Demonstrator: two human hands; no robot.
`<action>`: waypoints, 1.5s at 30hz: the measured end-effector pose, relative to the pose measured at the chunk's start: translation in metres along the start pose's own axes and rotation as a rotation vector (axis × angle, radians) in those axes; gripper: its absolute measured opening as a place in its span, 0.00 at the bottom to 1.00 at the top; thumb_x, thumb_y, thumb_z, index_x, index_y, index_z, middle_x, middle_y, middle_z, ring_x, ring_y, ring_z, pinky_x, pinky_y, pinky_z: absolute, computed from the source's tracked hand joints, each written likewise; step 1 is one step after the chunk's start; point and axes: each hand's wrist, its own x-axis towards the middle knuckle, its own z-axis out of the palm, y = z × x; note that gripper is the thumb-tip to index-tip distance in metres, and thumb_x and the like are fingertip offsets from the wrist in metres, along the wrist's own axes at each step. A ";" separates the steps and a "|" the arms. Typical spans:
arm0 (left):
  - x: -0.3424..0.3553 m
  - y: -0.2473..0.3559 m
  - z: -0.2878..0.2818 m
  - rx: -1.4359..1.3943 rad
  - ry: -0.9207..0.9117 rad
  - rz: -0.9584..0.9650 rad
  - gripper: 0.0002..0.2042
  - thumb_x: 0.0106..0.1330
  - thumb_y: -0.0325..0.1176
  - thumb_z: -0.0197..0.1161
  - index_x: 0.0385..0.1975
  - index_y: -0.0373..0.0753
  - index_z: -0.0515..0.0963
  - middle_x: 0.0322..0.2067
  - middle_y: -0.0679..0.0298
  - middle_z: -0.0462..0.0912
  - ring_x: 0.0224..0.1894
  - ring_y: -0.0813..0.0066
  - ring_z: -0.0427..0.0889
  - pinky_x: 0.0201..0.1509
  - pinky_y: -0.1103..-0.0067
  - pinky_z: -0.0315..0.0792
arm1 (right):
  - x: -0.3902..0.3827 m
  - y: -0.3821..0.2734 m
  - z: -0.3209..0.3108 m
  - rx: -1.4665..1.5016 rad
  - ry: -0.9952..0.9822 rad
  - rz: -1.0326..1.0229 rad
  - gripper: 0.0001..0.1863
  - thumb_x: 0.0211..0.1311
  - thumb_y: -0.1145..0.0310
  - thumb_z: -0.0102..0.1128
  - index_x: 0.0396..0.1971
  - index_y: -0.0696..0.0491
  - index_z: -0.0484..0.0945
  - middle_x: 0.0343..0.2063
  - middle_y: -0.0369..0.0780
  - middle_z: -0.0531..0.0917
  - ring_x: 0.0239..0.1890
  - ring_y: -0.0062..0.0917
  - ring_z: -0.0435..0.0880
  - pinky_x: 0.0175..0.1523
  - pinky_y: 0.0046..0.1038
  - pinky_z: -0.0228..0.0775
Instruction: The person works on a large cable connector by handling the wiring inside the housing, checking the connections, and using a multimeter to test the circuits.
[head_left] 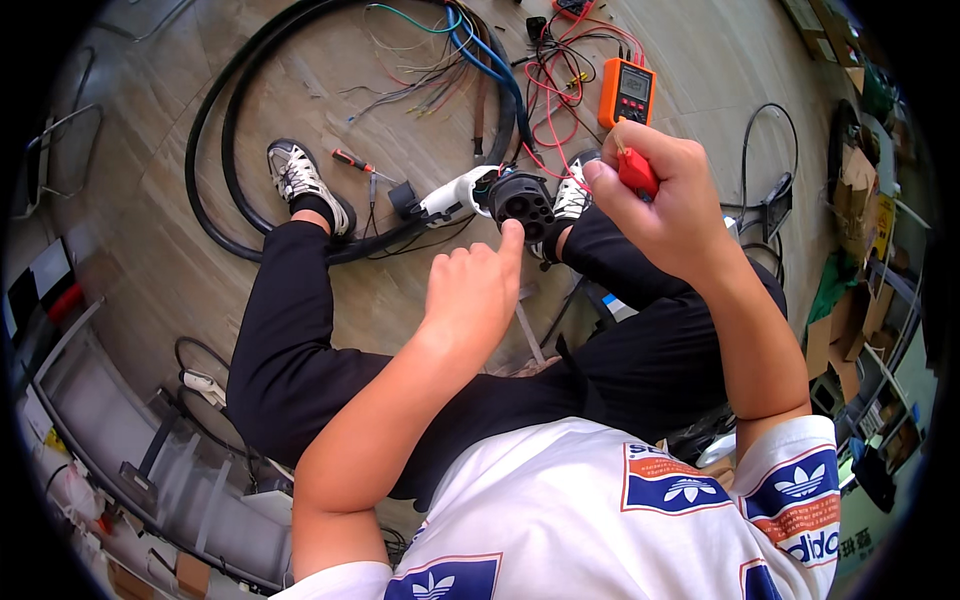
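Note:
A round black charging connector point(522, 203) with several holes in its face and a white housing point(455, 197) stands between my feet. My left hand point(468, 283) points at it with the index finger stretched out and the other fingers curled. The fingertip is at the lower edge of the connector's face; I cannot tell whether it touches. Just right of the connector, raised above the floor, my right hand point(665, 195) is closed on a red test-lead clip point(637, 173). A thin metal tip shows by its thumb and forefinger. My left hand holds nothing.
An orange multimeter point(628, 92) lies beyond my right hand, with red and black leads point(548, 95) tangled beside it. Thick black cable point(196, 150) loops around my left shoe, ending in loose coloured wires point(440, 85). A screwdriver point(352, 160) lies inside the loop. Cardboard boxes point(850, 310) crowd the right side.

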 end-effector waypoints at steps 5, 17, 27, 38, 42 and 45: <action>-0.002 -0.001 0.003 -0.003 0.021 -0.003 0.30 0.60 0.33 0.68 0.61 0.33 0.65 0.27 0.52 0.82 0.31 0.52 0.85 0.34 0.63 0.77 | -0.002 0.002 0.000 0.026 0.009 0.062 0.14 0.60 0.67 0.65 0.23 0.60 0.73 0.14 0.42 0.69 0.17 0.28 0.65 0.26 0.30 0.63; 0.000 0.008 0.013 0.042 0.059 -0.069 0.27 0.62 0.28 0.61 0.63 0.37 0.68 0.28 0.57 0.82 0.31 0.59 0.85 0.36 0.66 0.74 | -0.003 0.006 0.001 -0.039 -0.017 0.080 0.15 0.65 0.68 0.64 0.22 0.59 0.71 0.15 0.35 0.67 0.21 0.18 0.62 0.27 0.25 0.57; 0.000 0.015 0.015 0.074 0.072 -0.140 0.22 0.67 0.33 0.57 0.61 0.40 0.69 0.26 0.61 0.82 0.30 0.63 0.84 0.35 0.69 0.72 | -0.003 0.009 -0.003 0.060 -0.076 0.119 0.17 0.70 0.68 0.58 0.20 0.56 0.67 0.17 0.29 0.65 0.23 0.12 0.60 0.27 0.23 0.51; 0.000 0.015 0.012 0.094 0.033 -0.160 0.21 0.67 0.34 0.58 0.61 0.41 0.68 0.25 0.63 0.82 0.29 0.65 0.84 0.34 0.70 0.71 | -0.001 0.016 0.005 0.126 -0.044 0.152 0.22 0.70 0.69 0.61 0.17 0.54 0.62 0.16 0.28 0.62 0.22 0.12 0.57 0.26 0.23 0.47; 0.001 0.015 0.013 0.100 0.042 -0.157 0.22 0.67 0.34 0.58 0.61 0.41 0.68 0.25 0.63 0.82 0.30 0.66 0.84 0.34 0.71 0.70 | -0.001 0.017 0.006 0.042 -0.048 0.130 0.23 0.69 0.69 0.62 0.17 0.54 0.61 0.16 0.28 0.61 0.22 0.12 0.56 0.26 0.23 0.47; 0.001 0.016 0.009 0.094 0.021 -0.160 0.23 0.67 0.34 0.58 0.62 0.41 0.68 0.26 0.63 0.82 0.30 0.66 0.84 0.34 0.71 0.71 | 0.000 0.011 0.006 -0.015 -0.054 0.093 0.21 0.71 0.69 0.59 0.17 0.53 0.63 0.17 0.28 0.64 0.22 0.11 0.58 0.26 0.22 0.48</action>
